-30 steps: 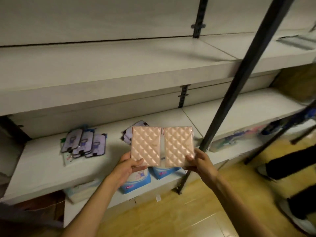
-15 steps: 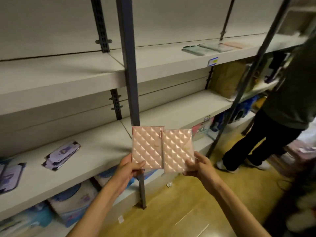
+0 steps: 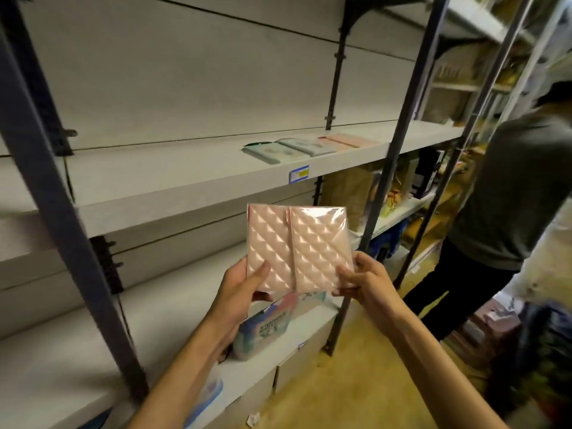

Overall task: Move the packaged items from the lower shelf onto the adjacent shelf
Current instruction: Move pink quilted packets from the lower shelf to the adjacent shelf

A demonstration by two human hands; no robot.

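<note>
Left hand (image 3: 244, 284) and right hand (image 3: 360, 281) each pinch a pink quilted packet (image 3: 298, 246) (wrapped in clear film). Their fingers behind it are hidden. The person on the right (image 3: 507, 209) is blurred.

Two pink quilted packaged items (image 3: 298, 247), side by side and upright, held before the grey shelves (image 3: 185, 178).

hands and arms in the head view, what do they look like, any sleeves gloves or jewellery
Both forearms are bare as far as the frame shows, with no sleeve in view. The left hand and the right hand wear no gloves, and no rings, watch or bracelet can be seen. Fingernails look short and plain.
</note>
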